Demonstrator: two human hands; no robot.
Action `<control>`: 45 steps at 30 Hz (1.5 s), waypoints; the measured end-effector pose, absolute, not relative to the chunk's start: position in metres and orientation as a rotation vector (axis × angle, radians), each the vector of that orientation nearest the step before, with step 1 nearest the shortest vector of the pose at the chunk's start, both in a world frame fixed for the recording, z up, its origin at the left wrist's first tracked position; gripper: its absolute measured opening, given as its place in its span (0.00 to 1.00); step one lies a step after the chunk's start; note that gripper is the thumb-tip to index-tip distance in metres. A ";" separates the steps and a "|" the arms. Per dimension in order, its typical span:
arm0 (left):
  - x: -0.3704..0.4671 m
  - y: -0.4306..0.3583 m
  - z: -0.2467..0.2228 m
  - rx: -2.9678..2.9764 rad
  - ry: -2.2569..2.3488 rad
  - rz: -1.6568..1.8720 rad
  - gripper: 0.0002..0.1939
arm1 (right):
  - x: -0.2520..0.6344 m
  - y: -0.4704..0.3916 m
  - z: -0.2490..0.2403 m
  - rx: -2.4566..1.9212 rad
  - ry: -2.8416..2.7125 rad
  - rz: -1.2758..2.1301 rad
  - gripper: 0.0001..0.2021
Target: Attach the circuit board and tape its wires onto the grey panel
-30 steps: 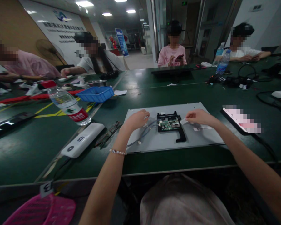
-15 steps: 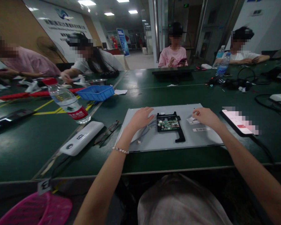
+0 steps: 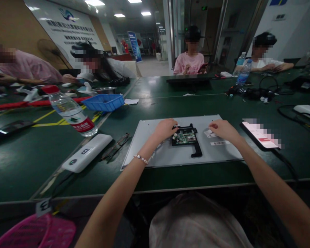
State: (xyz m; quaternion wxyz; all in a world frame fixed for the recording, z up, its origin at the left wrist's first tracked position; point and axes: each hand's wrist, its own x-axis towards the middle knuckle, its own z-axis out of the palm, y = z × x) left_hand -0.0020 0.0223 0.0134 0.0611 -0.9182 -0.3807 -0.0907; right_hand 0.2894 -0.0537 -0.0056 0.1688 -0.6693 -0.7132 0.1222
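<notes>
A grey flat panel (image 3: 155, 156) lies on the table before me. On its middle sits a black bracket (image 3: 197, 150) with a green circuit board (image 3: 184, 137) in it. My left hand (image 3: 166, 131) reaches over the bracket's upper left corner, thumb and fingers somewhat apart; whether it touches the bracket is unclear. Thin cables run partly hidden under that wrist. Over the panel's right part, my right hand (image 3: 223, 130) has its fingertips pinched together above a small white label (image 3: 209, 134). What they hold, if anything, is too small to make out. A barcode sticker (image 3: 220, 143) is just below.
Left of the panel are eyeglasses (image 3: 116, 146), a white power bank (image 3: 88, 153), a water bottle (image 3: 74, 115) and a blue basket (image 3: 103, 103). A lit phone (image 3: 260, 135) with a cable lies right. Several people sit around the table. A pink basket (image 3: 38, 230) stands below the edge.
My left hand has moved right, from the panel's left part to the bracket's corner. The right hand stays near the label, its fingers more curled. The view has shifted slightly.
</notes>
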 end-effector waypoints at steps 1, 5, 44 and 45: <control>0.000 0.024 0.014 -2.779 -1.149 -0.258 0.14 | 0.289 -0.054 -0.005 -1.905 -2.025 0.351 0.14; 0.004 0.030 0.015 -2.798 -1.164 -0.267 0.14 | 0.289 -0.054 -0.005 -1.871 -2.042 0.336 0.15; -0.027 0.013 0.028 -3.152 -1.191 -0.287 0.27 | 0.285 -0.051 -0.008 -1.862 -2.091 0.330 0.14; -0.028 0.013 0.028 -3.175 -1.170 -0.299 0.27 | 0.285 -0.051 -0.009 -1.863 -2.093 0.335 0.14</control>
